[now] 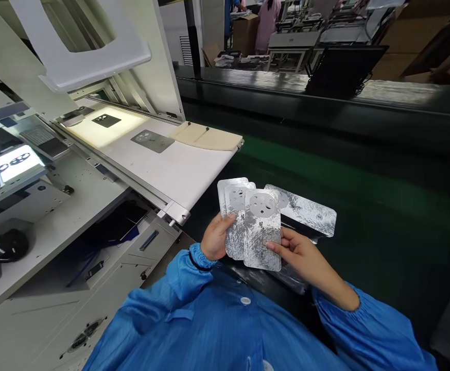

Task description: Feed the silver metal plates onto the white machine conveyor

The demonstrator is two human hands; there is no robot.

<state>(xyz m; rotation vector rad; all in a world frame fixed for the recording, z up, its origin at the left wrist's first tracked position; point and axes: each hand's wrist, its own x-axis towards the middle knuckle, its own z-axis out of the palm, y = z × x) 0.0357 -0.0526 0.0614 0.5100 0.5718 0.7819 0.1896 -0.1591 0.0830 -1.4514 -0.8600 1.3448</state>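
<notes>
Some shiny cards (261, 247) look light and slippery, best held where left hand (214, 239) and right hand (299, 253) pinch their sides.

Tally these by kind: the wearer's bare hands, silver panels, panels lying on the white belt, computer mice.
Bare hands: 2 (left hand, right hand)
Silver panels: at least 4, overlapping
Panels on the white belt: at least 2, far end partly hidden
Computer mouse: 1
Total: at least 9
</notes>
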